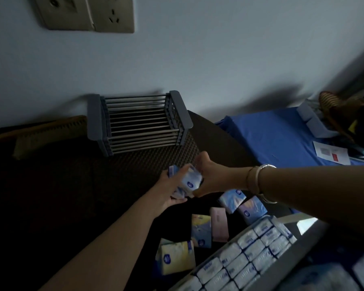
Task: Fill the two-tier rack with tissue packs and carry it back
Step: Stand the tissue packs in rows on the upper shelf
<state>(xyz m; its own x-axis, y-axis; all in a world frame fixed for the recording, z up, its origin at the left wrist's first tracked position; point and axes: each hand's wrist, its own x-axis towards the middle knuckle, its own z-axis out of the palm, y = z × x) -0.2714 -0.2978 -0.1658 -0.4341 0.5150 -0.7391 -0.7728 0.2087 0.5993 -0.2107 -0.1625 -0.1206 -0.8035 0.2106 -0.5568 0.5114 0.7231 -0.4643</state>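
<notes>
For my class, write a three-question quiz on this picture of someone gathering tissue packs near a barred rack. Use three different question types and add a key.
1. True or false: the grey rack already holds tissue packs.
2. Multiple choice: the bundle of tissue packs is held by A) the left hand alone, B) the right hand alone, C) both hands.
3. Fill the blank: the bracelets are on the ___ wrist.

Key: 1 false, its bars show nothing on them. 2 C, fingers of both hands curl round the bundle. 3 right.
</notes>
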